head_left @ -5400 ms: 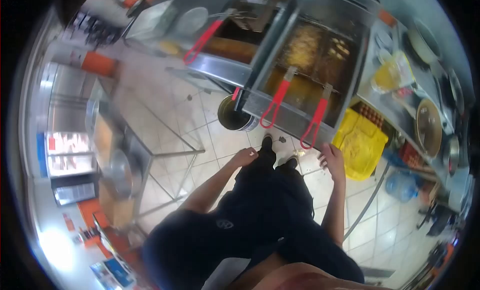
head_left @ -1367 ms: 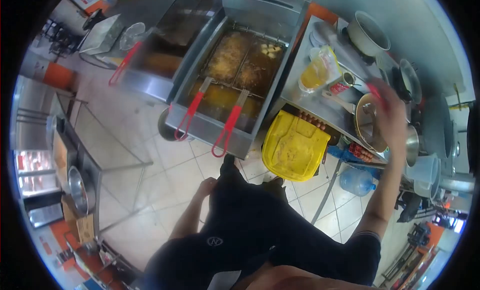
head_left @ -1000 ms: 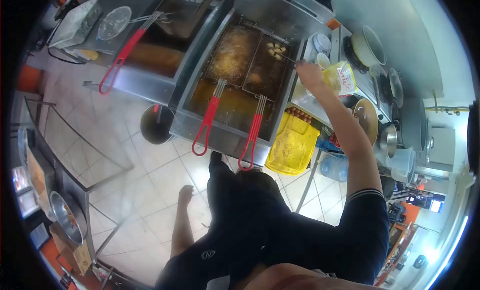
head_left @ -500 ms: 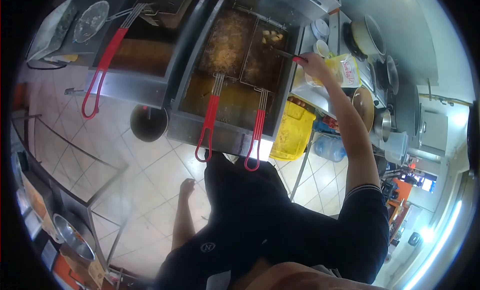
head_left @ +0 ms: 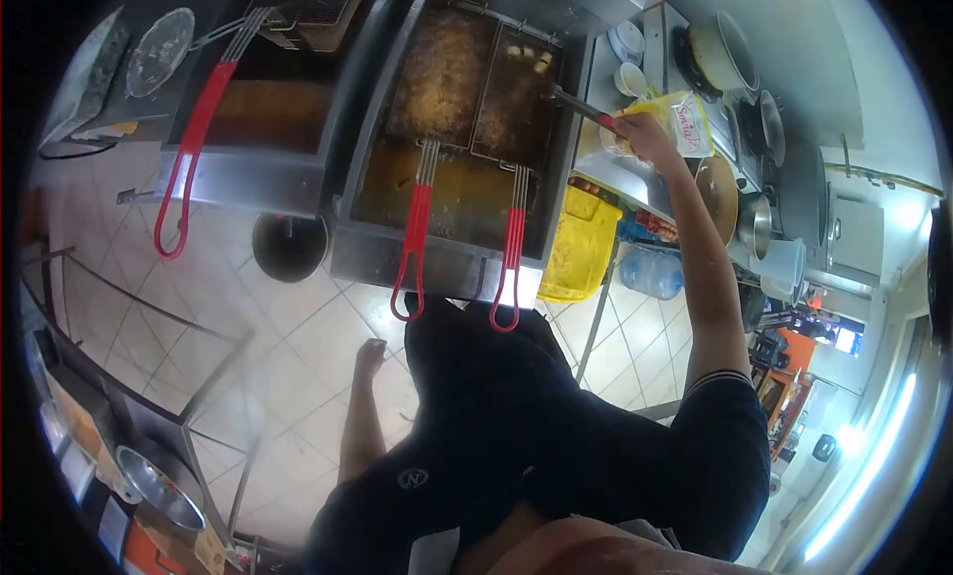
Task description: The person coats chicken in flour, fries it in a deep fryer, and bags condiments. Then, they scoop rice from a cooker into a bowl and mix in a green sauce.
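Observation:
My right hand [head_left: 645,138] is closed around a pair of metal tongs [head_left: 581,106] with a red grip. The tongs' tip is over the right edge of the right fryer basket [head_left: 511,118], where a few pale pieces of food [head_left: 529,56] float in dark bubbling oil. Beside it, the left fryer basket [head_left: 442,73] is covered in foam. Both red basket handles, the left handle [head_left: 415,232] and the right handle [head_left: 512,257], point toward me. Low at my side hangs my left hand [head_left: 370,357], fingers curled in with nothing visible in them.
A second fryer [head_left: 268,113] stands at left, with a red-handled basket [head_left: 204,108] over it. A yellow crate [head_left: 579,247] sits right of the fryer. The right counter carries a plastic bag [head_left: 685,123], a cup [head_left: 630,78] and a large pot [head_left: 723,54]. A dark bucket [head_left: 290,247] is on the floor.
My right hand and the tongs have moved slightly right and down, away from the food pieces. The pale pieces have shifted a little in the oil. My left hand stays low.

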Tool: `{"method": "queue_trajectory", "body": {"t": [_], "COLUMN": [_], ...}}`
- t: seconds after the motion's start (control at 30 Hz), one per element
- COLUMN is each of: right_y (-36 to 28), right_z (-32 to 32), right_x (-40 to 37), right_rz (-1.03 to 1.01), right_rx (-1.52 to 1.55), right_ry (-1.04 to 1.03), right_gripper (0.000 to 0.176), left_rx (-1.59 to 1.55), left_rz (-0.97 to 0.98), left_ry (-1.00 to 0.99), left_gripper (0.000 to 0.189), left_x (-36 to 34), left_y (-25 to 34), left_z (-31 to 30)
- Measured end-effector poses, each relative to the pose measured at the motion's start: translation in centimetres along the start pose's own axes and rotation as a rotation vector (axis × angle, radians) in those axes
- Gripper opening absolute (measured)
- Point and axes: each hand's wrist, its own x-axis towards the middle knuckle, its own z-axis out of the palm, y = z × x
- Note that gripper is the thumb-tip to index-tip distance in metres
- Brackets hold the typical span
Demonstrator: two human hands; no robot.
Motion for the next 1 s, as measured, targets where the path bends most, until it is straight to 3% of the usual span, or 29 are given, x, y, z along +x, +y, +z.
{"method": "queue_trajectory", "body": {"t": [0.13,0.2,0.37,0.4,0.5,0.63,0.67,0.7,0.83,0.9,0.93,1.0], "right_y": [-0.6,-1.4,-4.8,-4.9,-5.0,-5.5,-5.6,-5.6,-4.9,-4.2,-3.0,-2.1], "right_z": [-0.4,-0.1,1.7,2.3,3.8,5.6,5.9,6.2,5.8,4.9,4.3,3.2], "right_x": [1.1,1.6,2.0,2.6,4.2,5.7,6.1,6.5,7.6,7.7,8.4,8.8], "right_rz": [-0.129,-0.475,-0.555,-0.586,-0.683,-0.687,-0.646,-0.605,-0.560,-0.498,-0.495,-0.419], "right_rx": [-0.188,-0.470,-0.877,-1.030,-1.097,-1.110,-1.125,-1.139,-1.022,-0.717,-0.717,-0.239], "right_ry": [0.094,0.300,0.420,0.451,0.501,0.562,0.535,0.507,0.438,0.417,0.418,0.144], "right_gripper": [0.026,0.023,0.020,0.019,0.018,0.018,0.018,0.019,0.022,0.024,0.024,0.027], "left_rx": [-0.035,0.013,-0.101,-0.066,-0.095,0.087,-0.067,-0.066,-0.017,-0.218,-0.188,-0.169], "left_rz": [0.010,0.053,0.056,-0.027,-0.028,0.074,-0.076,-0.077,0.055,-0.052,-0.014,-0.065], "left_ry": [0.001,-0.010,-0.045,-0.008,-0.008,-0.011,-0.027,-0.024,-0.013,-0.001,-0.032,-0.042], "left_gripper": [0.025,0.025,0.028,0.029,0.029,0.026,0.021,0.021,0.019,0.019,0.019,0.019], "left_x": [1.1,1.4,1.8,-0.1,-0.5,-1.3,-1.5,-1.4,-1.2,-1.5,-1.1,-0.6], "left_y": [-1.7,-2.7,-5.1,-2.7,-3.6,-4.0,-3.9,-4.2,-5.6,-5.3,-5.7,-5.6], "left_z": [1.0,1.5,2.0,1.6,1.6,1.3,1.4,1.5,1.6,1.7,1.7,1.8]}}
